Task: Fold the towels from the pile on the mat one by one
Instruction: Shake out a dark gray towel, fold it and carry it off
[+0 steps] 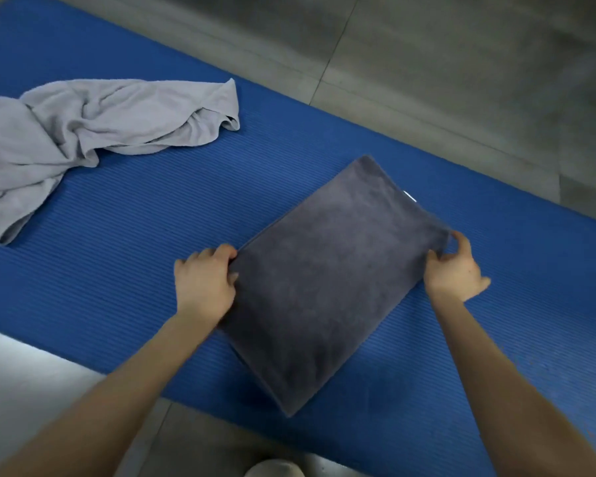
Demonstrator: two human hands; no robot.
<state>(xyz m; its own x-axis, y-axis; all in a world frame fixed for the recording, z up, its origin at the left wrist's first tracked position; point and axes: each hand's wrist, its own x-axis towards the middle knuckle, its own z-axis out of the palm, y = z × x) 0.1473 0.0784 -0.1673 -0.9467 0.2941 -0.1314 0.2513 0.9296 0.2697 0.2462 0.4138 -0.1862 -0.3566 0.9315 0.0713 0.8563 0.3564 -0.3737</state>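
Observation:
A dark grey towel [327, 273], folded into a thick rectangle, lies askew on the blue mat [145, 242] right of centre. My left hand [205, 282] grips its left edge, fingers curled over the fold. At the towel's right corner my right hand [456, 266] pinches the cloth between thumb and fingers. A small white tag shows at the towel's far right edge. A light grey towel [83, 129] lies crumpled and unfolded on the mat at the far left.
Grey tiled floor [444, 74] lies beyond the mat at the top and right. A bright patch of floor sits at the near left, and a pale rounded object [276, 469] shows at the bottom edge.

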